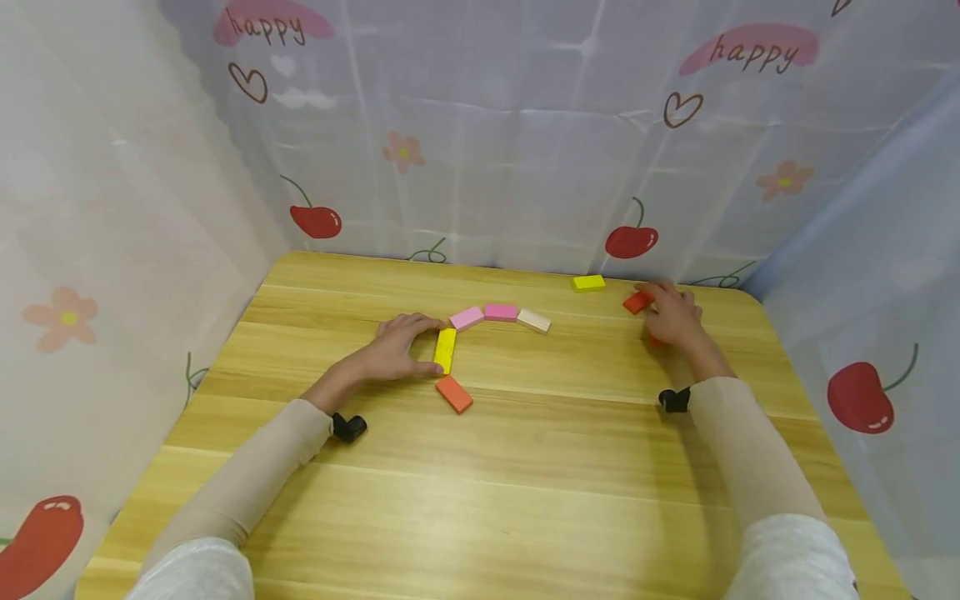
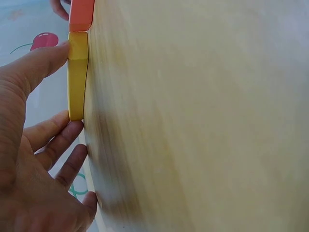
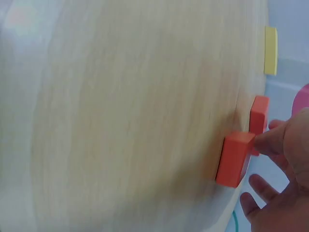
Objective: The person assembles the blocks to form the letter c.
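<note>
Yellow block [image 1: 445,350] lies flat a little left of the counter's middle, its long axis running from the near edge toward the far edge, tilted slightly. The left hand [image 1: 395,350] holds it: the thumb presses its near end, and the fingers [image 2: 58,145] curl round its far end. An orange block [image 1: 453,393] lies just nearer, corner to corner with it. Between these and the near edge the counter [image 1: 480,500] shows broad bare wood.

Beyond the yellow block a light pink block [image 1: 467,317], a pink block [image 1: 501,312] and a cream block [image 1: 534,320] curve rightward, end to end.

Toward the far right corner the right hand [image 1: 673,317] pinches an orange-red block [image 3: 234,158] with curled fingers; in the head view the hand hides most of it. A red block [image 1: 637,302] sits just beyond, partly covered by the fingertips. A second yellow block [image 1: 588,282] lies alone close to the far edge.
</note>
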The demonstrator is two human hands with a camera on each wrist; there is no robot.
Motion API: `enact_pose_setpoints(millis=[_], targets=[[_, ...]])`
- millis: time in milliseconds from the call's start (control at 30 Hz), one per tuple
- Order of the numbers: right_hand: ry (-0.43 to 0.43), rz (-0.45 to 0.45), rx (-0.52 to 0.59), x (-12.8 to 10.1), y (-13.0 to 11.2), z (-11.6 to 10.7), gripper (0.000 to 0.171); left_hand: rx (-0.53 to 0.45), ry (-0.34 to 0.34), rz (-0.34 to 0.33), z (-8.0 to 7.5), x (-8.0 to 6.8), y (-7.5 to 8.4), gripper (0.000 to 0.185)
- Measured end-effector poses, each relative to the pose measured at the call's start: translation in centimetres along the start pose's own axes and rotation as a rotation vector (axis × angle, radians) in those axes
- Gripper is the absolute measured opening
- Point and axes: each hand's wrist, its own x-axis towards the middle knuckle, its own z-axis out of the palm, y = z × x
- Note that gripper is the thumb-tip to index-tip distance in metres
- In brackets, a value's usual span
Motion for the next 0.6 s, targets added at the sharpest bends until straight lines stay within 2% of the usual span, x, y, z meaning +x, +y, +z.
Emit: enact_pose_setpoints(millis=[167,400,600], targets=[[-0.027,0.039,-0.007,0.22,0.69,0.02,0.06,0.0,-0.002,-0.001,0.06,0.06,0.03,0.081],[0.018,0.106,0.015,0.08,0.96,0.23,0.05,0.0,-0.007,-0.009,-0.03,0.0,0.24,0.08],[0.048,0.12,0.055,-0.43,0.54,0.2,0.042,-0.001,-0.016,-0.018,0.01,0.05,0.14,0.079]])
